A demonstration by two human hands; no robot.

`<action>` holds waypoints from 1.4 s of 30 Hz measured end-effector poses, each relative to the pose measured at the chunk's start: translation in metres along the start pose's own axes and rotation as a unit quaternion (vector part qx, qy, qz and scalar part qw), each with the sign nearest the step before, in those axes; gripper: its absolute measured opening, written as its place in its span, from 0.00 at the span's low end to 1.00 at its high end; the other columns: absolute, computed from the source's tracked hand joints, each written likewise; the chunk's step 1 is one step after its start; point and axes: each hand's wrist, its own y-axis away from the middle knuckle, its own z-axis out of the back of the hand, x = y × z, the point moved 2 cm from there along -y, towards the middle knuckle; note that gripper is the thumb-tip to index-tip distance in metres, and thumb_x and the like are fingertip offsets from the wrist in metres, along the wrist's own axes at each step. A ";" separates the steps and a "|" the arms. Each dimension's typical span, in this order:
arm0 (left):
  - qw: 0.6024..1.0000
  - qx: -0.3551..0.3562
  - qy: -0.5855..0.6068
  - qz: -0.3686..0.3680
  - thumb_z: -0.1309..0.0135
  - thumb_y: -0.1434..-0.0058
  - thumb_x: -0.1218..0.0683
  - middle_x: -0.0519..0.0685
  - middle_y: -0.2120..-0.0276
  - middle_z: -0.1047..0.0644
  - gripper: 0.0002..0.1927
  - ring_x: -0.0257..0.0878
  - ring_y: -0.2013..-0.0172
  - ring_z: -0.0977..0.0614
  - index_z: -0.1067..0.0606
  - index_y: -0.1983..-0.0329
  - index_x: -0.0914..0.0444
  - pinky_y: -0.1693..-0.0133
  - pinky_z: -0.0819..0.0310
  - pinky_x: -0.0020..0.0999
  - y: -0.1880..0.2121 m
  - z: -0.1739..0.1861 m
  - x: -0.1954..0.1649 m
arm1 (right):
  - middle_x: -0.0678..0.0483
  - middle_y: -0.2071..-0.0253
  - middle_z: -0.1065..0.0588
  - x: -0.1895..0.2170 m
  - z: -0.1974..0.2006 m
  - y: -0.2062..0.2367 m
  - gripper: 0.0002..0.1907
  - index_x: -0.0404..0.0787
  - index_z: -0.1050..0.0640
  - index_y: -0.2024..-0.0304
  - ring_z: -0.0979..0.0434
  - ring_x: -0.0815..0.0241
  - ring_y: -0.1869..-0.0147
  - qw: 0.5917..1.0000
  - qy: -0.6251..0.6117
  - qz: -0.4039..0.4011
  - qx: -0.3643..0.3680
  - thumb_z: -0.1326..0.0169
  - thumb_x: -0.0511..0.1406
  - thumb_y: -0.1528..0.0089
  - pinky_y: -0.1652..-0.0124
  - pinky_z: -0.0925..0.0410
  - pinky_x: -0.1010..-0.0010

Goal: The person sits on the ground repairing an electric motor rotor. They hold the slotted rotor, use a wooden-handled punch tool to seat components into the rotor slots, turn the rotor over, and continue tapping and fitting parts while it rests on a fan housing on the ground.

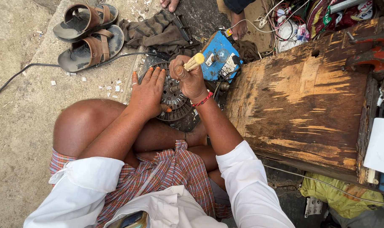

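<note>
I sit cross-legged on the ground. A round metal motor core (178, 109) with slotted rim lies in front of my legs. My left hand (148, 92) rests flat on its left side, fingers spread. My right hand (188, 77) is closed around a tool with a yellow handle (194, 61), held upright over the middle of the core. A red thread band circles my right wrist.
A worn wooden block (302, 101) stands at right. A blue switch board (219, 59) with wires lies behind the core. Brown sandals (90, 36) and a dark cloth (156, 31) lie at the back. Another person's hand (239, 27) and foot (170, 4) show at the top.
</note>
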 end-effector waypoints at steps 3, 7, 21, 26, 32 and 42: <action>1.000 0.002 0.002 0.002 0.24 0.65 0.38 0.56 0.25 0.47 0.71 0.50 0.25 0.48 0.52 0.24 0.64 0.32 0.62 0.69 0.002 0.000 0.000 | 0.60 0.76 0.38 0.000 0.002 0.000 0.25 0.43 0.31 0.72 0.43 0.68 0.72 1.000 0.011 -0.006 0.017 0.38 0.52 0.35 0.70 0.46 0.72; 1.000 -0.005 0.000 -0.001 0.24 0.65 0.39 0.55 0.25 0.46 0.71 0.50 0.25 0.48 0.52 0.23 0.63 0.32 0.62 0.69 0.001 0.002 0.000 | 0.60 0.77 0.38 0.000 0.008 -0.001 0.26 0.42 0.31 0.72 0.43 0.68 0.73 1.000 0.012 -0.009 -0.002 0.39 0.52 0.35 0.70 0.46 0.72; 0.998 -0.017 0.023 0.053 0.23 0.68 0.35 0.62 0.25 0.51 0.74 0.55 0.24 0.53 0.50 0.23 0.64 0.32 0.63 0.69 0.008 0.004 0.007 | 0.60 0.80 0.40 0.033 0.000 0.000 0.28 0.43 0.34 0.74 0.46 0.70 0.77 0.996 -0.054 0.064 -0.034 0.43 0.54 0.33 0.74 0.48 0.72; 0.998 -0.011 0.018 0.060 0.23 0.66 0.36 0.63 0.25 0.52 0.70 0.55 0.25 0.53 0.46 0.24 0.62 0.32 0.63 0.69 0.009 0.004 0.009 | 0.59 0.79 0.39 0.022 -0.014 -0.006 0.27 0.42 0.33 0.74 0.45 0.68 0.77 0.998 -0.020 0.054 0.000 0.43 0.53 0.33 0.74 0.48 0.72; 0.998 -0.014 0.027 0.059 0.23 0.67 0.36 0.63 0.25 0.52 0.70 0.55 0.25 0.53 0.46 0.24 0.63 0.32 0.63 0.69 0.008 0.004 0.009 | 0.59 0.79 0.39 0.017 -0.009 -0.009 0.27 0.42 0.33 0.74 0.45 0.68 0.77 0.999 -0.011 0.046 0.008 0.42 0.53 0.33 0.75 0.48 0.73; 0.998 -0.008 0.019 0.058 0.23 0.67 0.35 0.63 0.25 0.52 0.70 0.55 0.25 0.53 0.46 0.25 0.62 0.32 0.64 0.70 0.007 0.004 0.008 | 0.58 0.78 0.37 0.011 -0.005 -0.013 0.30 0.43 0.33 0.75 0.39 0.65 0.73 0.996 0.032 0.008 0.085 0.41 0.57 0.36 0.70 0.43 0.70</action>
